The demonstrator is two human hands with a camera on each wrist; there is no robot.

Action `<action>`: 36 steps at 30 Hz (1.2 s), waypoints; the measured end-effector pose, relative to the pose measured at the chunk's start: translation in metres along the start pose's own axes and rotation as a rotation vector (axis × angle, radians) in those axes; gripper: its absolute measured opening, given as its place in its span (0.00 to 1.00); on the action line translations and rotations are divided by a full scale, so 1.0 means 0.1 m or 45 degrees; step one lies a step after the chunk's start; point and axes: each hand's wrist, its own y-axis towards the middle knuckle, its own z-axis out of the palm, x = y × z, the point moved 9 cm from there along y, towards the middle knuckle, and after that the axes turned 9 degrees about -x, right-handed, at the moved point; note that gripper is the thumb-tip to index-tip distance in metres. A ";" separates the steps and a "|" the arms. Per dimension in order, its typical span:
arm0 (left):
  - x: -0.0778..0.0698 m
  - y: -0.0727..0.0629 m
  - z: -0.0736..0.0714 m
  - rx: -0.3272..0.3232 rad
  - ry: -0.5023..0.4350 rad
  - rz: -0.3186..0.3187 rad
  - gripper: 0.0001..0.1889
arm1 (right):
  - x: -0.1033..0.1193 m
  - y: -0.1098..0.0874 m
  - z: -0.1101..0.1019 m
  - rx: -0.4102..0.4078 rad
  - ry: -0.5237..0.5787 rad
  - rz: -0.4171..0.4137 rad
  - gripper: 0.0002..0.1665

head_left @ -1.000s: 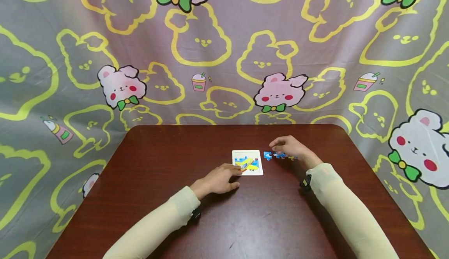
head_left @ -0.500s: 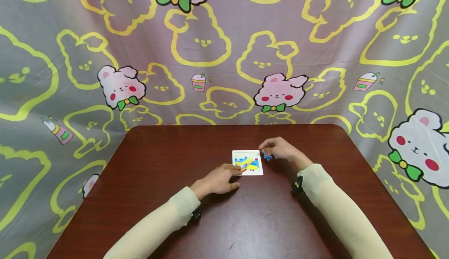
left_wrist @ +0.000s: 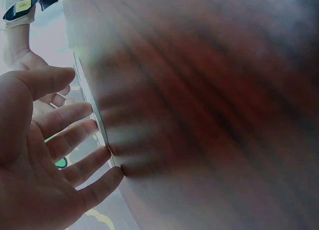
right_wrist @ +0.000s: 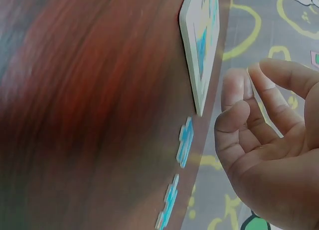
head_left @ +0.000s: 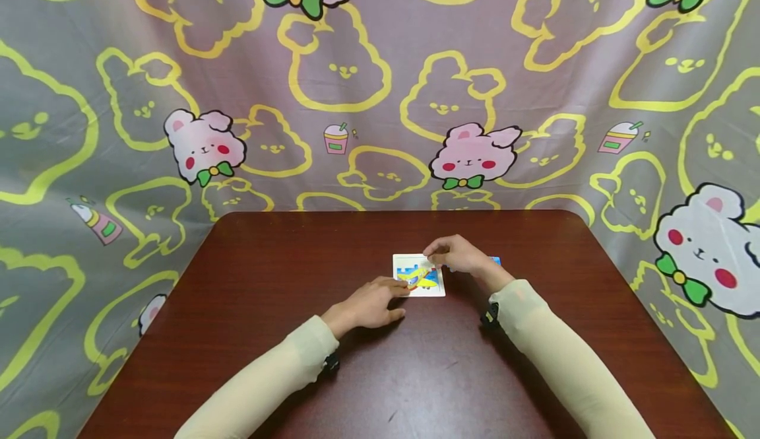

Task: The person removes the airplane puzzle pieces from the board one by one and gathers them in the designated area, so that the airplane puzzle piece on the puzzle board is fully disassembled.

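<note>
A square jigsaw board (head_left: 438,287) with a white border lies flat on the table, with a yellow plane and some blue in its picture. My left hand (head_left: 371,303) rests its fingertips along the board's left side, fingers spread and nearly straight in the left wrist view. Over the board's top right corner, my right hand (head_left: 460,255) brings its thumb and index fingertips together. It pinches a small jigsaw piece, mostly hidden by the fingers. Two loose pieces, a blue piece (right_wrist: 184,142) and a second piece (right_wrist: 168,202), lie in line beside the board.
The dark red wooden table (head_left: 380,373) extends around the board on all sides. A patterned curtain (head_left: 380,96) with cartoon animals hangs behind it and at both sides. More blue of a loose piece (head_left: 495,260) shows behind my right wrist.
My right hand has moved left from above the loose pieces to the board's top right corner. My left hand and the board have stayed in place.
</note>
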 end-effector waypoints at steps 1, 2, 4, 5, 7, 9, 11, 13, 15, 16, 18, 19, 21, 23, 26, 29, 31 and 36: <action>0.00 0.00 0.00 -0.002 -0.004 0.001 0.25 | 0.01 0.00 0.02 0.002 -0.002 -0.004 0.14; 0.00 0.00 0.00 -0.002 -0.005 0.002 0.25 | 0.03 0.00 0.04 0.004 -0.006 -0.008 0.14; 0.00 -0.01 0.00 0.000 -0.006 0.004 0.25 | 0.05 -0.01 0.07 0.006 -0.018 -0.013 0.14; 0.00 -0.01 0.01 0.001 -0.006 0.004 0.25 | 0.06 -0.01 0.09 0.007 -0.025 -0.014 0.14; -0.01 -0.01 0.01 0.004 -0.008 0.003 0.25 | 0.07 0.01 0.13 0.004 -0.029 -0.020 0.13; -0.01 -0.01 0.00 0.005 -0.004 0.000 0.25 | 0.08 0.02 0.17 0.003 -0.024 -0.024 0.13; -0.01 -0.01 0.00 0.006 -0.008 -0.002 0.25 | 0.07 0.05 0.21 -0.004 -0.024 -0.032 0.12; -0.01 -0.01 0.00 0.004 -0.005 -0.002 0.25 | 0.08 0.06 0.24 -0.006 -0.029 -0.051 0.11; 0.00 -0.01 -0.01 0.001 -0.003 0.000 0.25 | 0.09 0.07 0.28 0.002 -0.039 -0.066 0.11; 0.00 -0.01 0.00 0.001 -0.004 0.000 0.25 | 0.10 0.07 0.30 0.008 -0.046 -0.072 0.11; 0.00 -0.01 0.00 0.002 -0.001 0.000 0.25 | 0.12 0.06 0.33 0.027 -0.050 -0.071 0.11; 0.00 -0.01 0.00 0.003 -0.001 0.001 0.25 | 0.12 0.06 0.35 0.038 -0.049 -0.063 0.11; 0.00 -0.02 0.00 0.002 0.002 0.004 0.25 | 0.13 0.06 0.37 0.052 -0.047 -0.050 0.11; 0.00 -0.02 0.00 0.001 0.003 0.006 0.25 | 0.14 0.07 0.39 0.059 -0.045 -0.041 0.10; -0.01 -0.02 0.00 0.000 0.005 0.009 0.25 | 0.15 0.09 0.42 0.064 -0.046 -0.043 0.10; -0.01 -0.02 0.00 0.003 0.001 0.008 0.25 | 0.17 0.10 0.45 0.069 -0.059 -0.049 0.10; -0.01 -0.02 0.00 0.001 0.001 0.008 0.24 | 0.19 0.11 0.46 0.074 -0.065 -0.058 0.10; -0.01 -0.02 -0.01 -0.005 0.003 0.012 0.25 | 0.22 0.13 0.51 0.086 -0.058 -0.050 0.10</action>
